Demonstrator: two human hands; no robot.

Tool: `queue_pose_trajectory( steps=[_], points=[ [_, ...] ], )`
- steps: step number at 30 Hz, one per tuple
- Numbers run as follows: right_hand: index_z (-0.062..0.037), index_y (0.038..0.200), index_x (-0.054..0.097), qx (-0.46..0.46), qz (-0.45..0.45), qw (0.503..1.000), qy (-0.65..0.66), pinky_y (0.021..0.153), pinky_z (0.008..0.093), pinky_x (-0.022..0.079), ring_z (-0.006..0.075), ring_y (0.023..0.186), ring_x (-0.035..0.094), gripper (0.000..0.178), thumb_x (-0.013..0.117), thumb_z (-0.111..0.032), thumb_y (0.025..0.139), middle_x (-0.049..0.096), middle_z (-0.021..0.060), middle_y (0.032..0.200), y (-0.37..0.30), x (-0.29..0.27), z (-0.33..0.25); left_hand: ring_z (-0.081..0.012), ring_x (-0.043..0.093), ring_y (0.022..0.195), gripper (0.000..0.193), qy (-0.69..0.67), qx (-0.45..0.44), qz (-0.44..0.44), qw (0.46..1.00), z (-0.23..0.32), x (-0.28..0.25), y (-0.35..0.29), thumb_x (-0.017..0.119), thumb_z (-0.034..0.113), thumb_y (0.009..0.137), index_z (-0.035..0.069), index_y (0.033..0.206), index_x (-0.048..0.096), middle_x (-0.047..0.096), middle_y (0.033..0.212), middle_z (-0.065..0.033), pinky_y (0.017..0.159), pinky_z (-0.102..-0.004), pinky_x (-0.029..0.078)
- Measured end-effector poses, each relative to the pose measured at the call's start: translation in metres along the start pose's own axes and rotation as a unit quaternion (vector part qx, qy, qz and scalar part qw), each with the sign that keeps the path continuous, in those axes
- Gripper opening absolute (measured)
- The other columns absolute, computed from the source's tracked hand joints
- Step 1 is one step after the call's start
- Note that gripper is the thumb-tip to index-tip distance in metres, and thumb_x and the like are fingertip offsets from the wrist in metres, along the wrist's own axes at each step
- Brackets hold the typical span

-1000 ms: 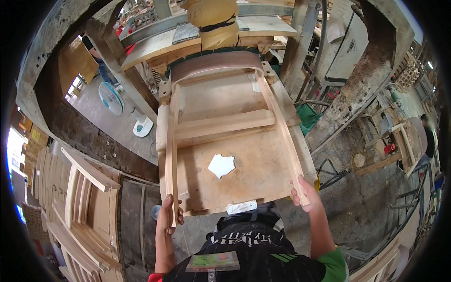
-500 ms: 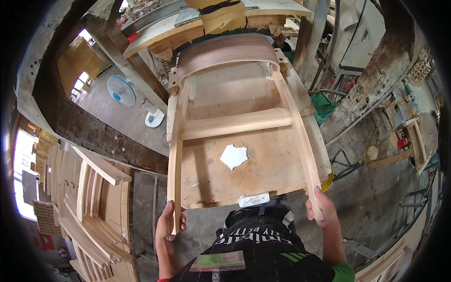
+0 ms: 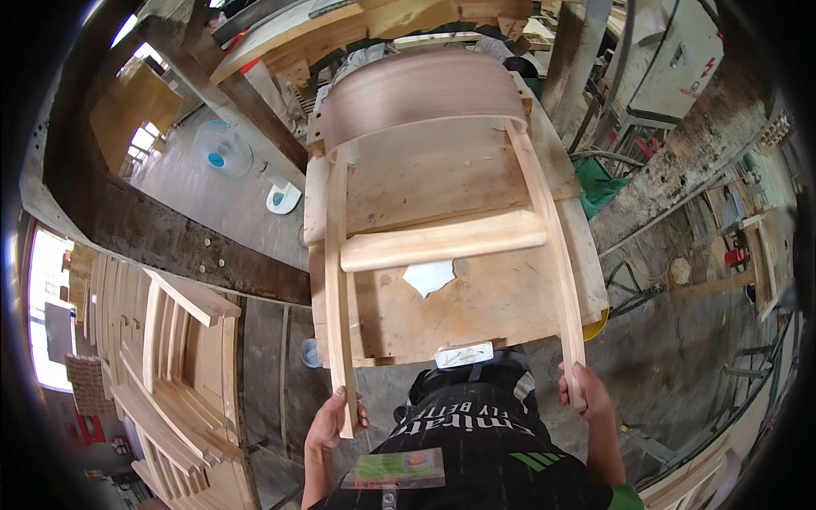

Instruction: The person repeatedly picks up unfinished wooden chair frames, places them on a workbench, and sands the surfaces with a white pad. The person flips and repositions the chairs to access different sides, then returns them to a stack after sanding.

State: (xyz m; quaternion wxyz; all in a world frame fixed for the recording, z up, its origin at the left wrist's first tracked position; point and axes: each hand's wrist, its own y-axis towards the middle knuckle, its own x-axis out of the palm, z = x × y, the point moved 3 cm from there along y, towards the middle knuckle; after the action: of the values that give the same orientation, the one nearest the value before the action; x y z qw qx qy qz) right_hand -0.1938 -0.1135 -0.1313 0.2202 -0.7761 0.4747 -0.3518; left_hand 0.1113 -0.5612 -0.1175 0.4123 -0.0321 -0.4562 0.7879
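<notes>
A wooden chair back frame (image 3: 444, 240) lies over the workbench, with two long legs joined by a crossbar and a curved, darker backrest panel (image 3: 425, 95) at the far end. My left hand (image 3: 333, 418) is wrapped round the near end of the left leg. Round the near end of the right leg my right hand (image 3: 586, 393) is closed in the same way. A white jagged patch (image 3: 431, 277) on the bench top is partly covered by the crossbar. At the bench's near edge sits a small white packet (image 3: 464, 354).
The wooden workbench top (image 3: 408, 325) lies under the frame. Stacked curved wood parts (image 3: 170, 399) stand at the left, past a dark metal beam (image 3: 195, 255). A standing fan (image 3: 223, 153) is at the far left. A green bag (image 3: 600, 185) and a grey cabinet (image 3: 676, 64) are at the right.
The chair frame has come nearer and a little to the right in the view, held by both hands. Its crossbar now overlaps the white patch. The backrest panel shows more of its face.
</notes>
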Motion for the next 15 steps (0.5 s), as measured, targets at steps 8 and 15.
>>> queue_pose_trajectory(
  steps=[8, 15],
  points=[
    [-0.0045, 0.139, 0.055, 0.167, -0.126, 0.964, -0.163, 0.081, 0.0426, 0.063, 0.0353, 0.095, 0.074, 0.054, 0.069, -0.037, 0.099, 0.072, 0.0179, 0.113, -0.030, -0.073, 0.050, -0.0188, 0.068, 0.103, 0.039, 0.022, -0.123, -0.008, 0.992, -0.077, -0.007, -0.037, 0.071, 0.037, 0.103, 0.002, 0.119, 0.068, 0.073, 0.106, -0.0062, 0.094, -0.0337, 0.051],
    [-0.0082, 0.104, 0.075, 0.158, -0.122, 0.523, -0.828, 0.081, 0.0489, 0.057, 0.0367, 0.099, 0.073, 0.051, 0.069, -0.058, 0.092, 0.075, 0.0202, 0.101, -0.005, -0.046, -0.009, -0.0188, 0.068, 0.088, 0.032, 0.397, -0.202, -0.058, 0.893, -0.096, -0.007, -0.033, 0.076, 0.025, 0.091, 0.004, 0.114, 0.073, 0.077, 0.097, -0.0061, 0.082, -0.0359, 0.054]
  ],
)
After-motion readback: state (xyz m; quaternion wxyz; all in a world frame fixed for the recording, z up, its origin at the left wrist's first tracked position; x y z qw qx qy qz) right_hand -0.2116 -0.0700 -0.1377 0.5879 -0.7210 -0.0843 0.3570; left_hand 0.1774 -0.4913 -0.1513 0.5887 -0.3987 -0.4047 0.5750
